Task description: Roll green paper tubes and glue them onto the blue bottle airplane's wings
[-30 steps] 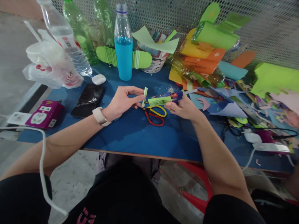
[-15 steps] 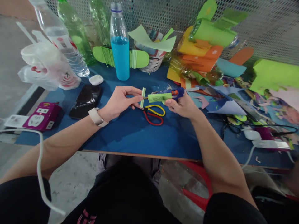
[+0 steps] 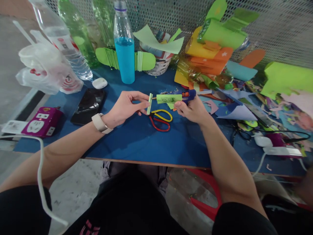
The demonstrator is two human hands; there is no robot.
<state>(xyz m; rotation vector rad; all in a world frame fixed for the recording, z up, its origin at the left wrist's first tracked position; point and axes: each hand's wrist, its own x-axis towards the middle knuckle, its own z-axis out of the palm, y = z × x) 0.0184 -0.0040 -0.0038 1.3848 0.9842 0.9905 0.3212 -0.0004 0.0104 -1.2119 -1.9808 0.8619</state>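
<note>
Between the fingertips of my left hand is a narrow, pale green folded paper strip, held upright. My right hand grips a blue glue gun with green paper around its front. The gun's metal nozzle points left and meets, or nearly meets, the strip's right side near its upper part. On the table just below lies a pair of scissors with one yellow and one red handle loop; its blades are hidden near my left fingers.
A bottle with a blue lower part stands behind my hands. At left are a phone, a white case and a purple power adapter. Paper scraps pile up on the right, near a woven basket.
The glue gun in my right hand has shifted slightly right and up, its nozzle now higher along the paper strip. My left hand keeps the strip in nearly the same place.
</note>
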